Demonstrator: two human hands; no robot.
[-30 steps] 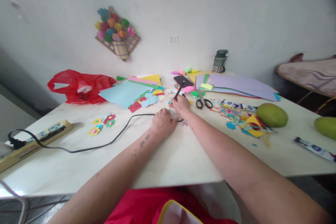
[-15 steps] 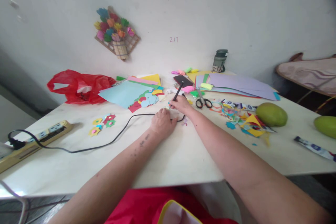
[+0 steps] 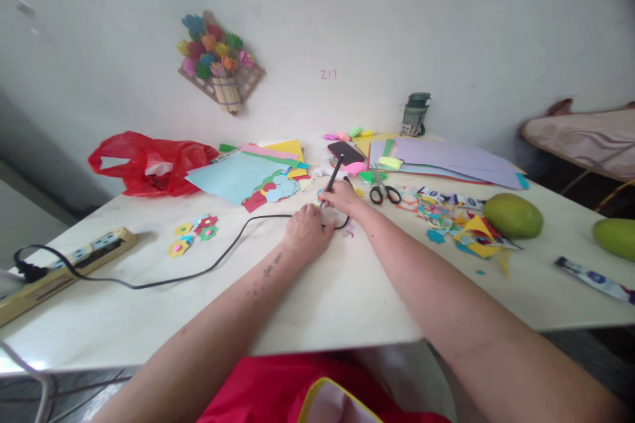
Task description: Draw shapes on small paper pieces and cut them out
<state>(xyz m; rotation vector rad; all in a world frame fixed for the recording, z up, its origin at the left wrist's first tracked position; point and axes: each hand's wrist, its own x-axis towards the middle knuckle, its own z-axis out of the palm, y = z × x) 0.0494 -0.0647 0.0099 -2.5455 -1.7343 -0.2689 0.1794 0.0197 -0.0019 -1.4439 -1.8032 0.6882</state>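
My right hand [image 3: 342, 199] is closed round a black pen [image 3: 334, 173], its tip low near the tabletop and its top leaning to the right. Just left of it, my left hand [image 3: 308, 232] lies low on the white table [image 3: 342, 304], fingers pressed together; whatever is under them is too small to make out. A black cable [image 3: 198, 273] runs across the table to my hands. Black-handled scissors [image 3: 384, 193] lie right of my right hand. Small paper flowers [image 3: 206, 227] rest on the left.
Coloured paper sheets [image 3: 233, 175] and a red plastic bag [image 3: 153, 162] are at the back left. Purple sheets [image 3: 446, 157], paper scraps [image 3: 471, 231], a green fruit [image 3: 513, 216] and a glue tube [image 3: 595, 279] are on the right. A power strip [image 3: 74, 271] sits far left.
The top of the black pen has shifted slightly to the left and down. My left hand looks unmoved.
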